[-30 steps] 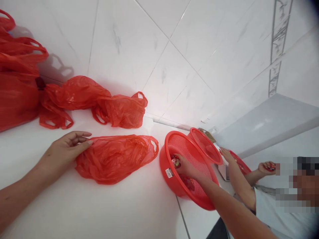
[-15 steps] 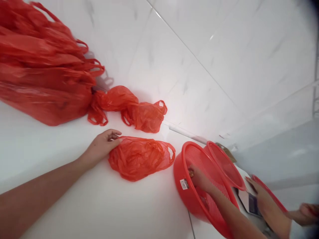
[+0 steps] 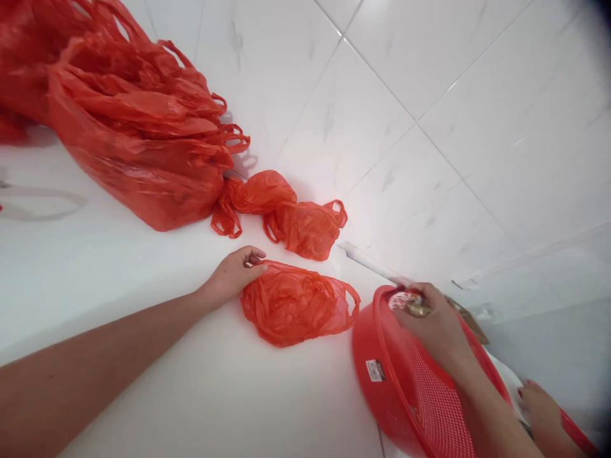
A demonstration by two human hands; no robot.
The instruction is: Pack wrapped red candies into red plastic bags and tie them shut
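Observation:
My left hand (image 3: pixel 233 275) pinches the upper left edge of a red plastic bag (image 3: pixel 298 305) that lies crumpled, its handle pointing right, on the white surface. My right hand (image 3: pixel 435 315) is over the rim of a red plastic basket (image 3: pixel 375 346) with a white label and perforated sides. Its fingers are closed around small shiny things (image 3: pixel 411 302), partly white and red, partly gold. Their exact kind I cannot make out. Most of the basket's inside is hidden by my right arm.
Smaller red bags (image 3: pixel 310 229) sit against the tiled wall (image 3: pixel 372 127). A large pile of red plastic bags (image 3: pixel 147 146) is at the upper left. At the lower right another person's hand (image 3: pixel 541 407) is near a red rim. A brownish item (image 3: pixel 472 324) lies behind the basket.
My right hand has risen from inside the basket to its rim, with the shiny things now showing. My left hand still pinches the bag. The view has swung, shifting everything rightward.

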